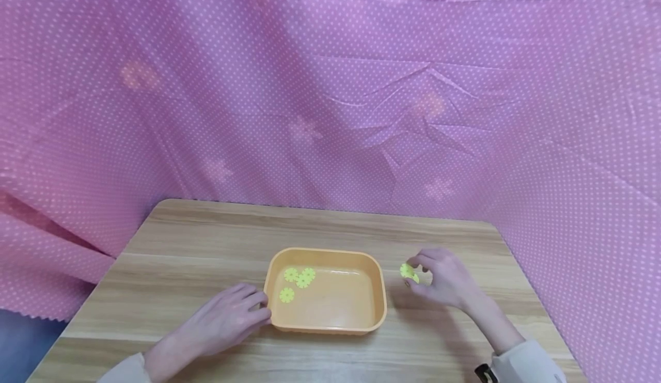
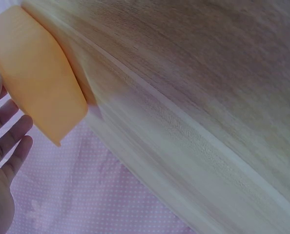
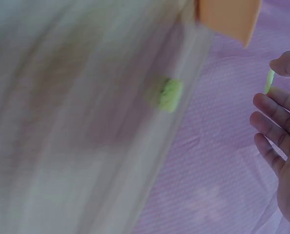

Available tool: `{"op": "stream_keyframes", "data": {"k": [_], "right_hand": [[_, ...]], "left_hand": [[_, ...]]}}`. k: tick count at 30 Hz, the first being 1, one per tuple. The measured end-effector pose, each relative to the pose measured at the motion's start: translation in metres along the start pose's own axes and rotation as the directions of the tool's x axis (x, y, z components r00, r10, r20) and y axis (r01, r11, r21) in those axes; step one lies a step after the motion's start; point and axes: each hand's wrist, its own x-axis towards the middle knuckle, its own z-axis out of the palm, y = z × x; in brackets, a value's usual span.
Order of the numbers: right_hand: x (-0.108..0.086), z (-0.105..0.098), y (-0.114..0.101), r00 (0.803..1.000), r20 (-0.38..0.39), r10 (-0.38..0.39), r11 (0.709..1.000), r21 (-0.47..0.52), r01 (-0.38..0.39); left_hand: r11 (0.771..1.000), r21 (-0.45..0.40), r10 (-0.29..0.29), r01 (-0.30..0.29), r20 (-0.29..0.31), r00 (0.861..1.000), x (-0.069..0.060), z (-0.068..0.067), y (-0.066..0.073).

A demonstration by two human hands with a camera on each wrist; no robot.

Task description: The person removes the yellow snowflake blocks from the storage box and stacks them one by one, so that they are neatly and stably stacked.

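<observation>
An orange plastic tray stands on the table with several yellow-green notched discs lying flat in its left part. My left hand is at the tray's left side, its lightly bent fingertips against or very near the rim. To the right of the tray, my right hand pinches one notched disc between thumb and index finger, the other fingers loosely extended. Below that hand another yellow-green piece, blurred and thicker-looking, rests on the table; whether it is one disc or a stack I cannot tell.
The wood-grain table has rounded back corners. A pink dotted cloth hangs behind and along both sides of it. A dark band sits at the right sleeve's cuff.
</observation>
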Motion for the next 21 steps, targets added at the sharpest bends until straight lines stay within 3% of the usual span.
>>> {"op": "stream_keyframes", "data": {"k": [6, 13, 21], "right_hand": [[-0.018, 0.009, 0.013, 0.997, 0.038, 0.063, 0.998, -0.033, -0.062], [-0.033, 0.024, 0.025, 0.978, 0.127, 0.168, 0.984, -0.075, -0.159], [-0.038, 0.032, 0.033, 0.967, 0.163, 0.197, 0.978, -0.1, -0.183]], "left_hand": [[1.0, 0.006, 0.006, -0.006, -0.007, 1.0, 0.0, 0.001, -0.001], [1.0, 0.002, 0.01, -0.01, -0.017, 1.0, 0.001, 0.001, 0.0], [1.0, 0.001, 0.006, -0.006, -0.016, 1.0, 0.001, 0.001, 0.0]]}}
